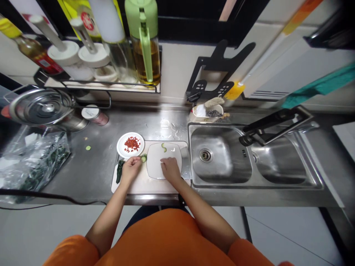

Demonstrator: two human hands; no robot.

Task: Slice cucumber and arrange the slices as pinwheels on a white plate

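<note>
My left hand (131,170) is closed, its fingertips pinched at a few cucumber slices (143,158) at the left edge of a white square plate (154,168). Over the right part of that plate is my right hand (171,170), fingers curled together; whatever they may hold is too small to make out. Two thin cucumber slices (163,147) lie curved end to end near the plate's far edge. The plate rests on a pale cutting board (138,186). A dark green cucumber piece (119,171) lies left of my left hand. Chopped red pepper (132,144) sits on a round white plate (119,145).
A double steel sink (222,173) with a black-handled faucet (266,125) adjoins the board's right side. Plastic-bagged greens (44,166), a lidded pot (47,109) and a small jar (95,115) stand left. Bottles fill the wall rack (111,88). One slice (88,147) lies on the counter.
</note>
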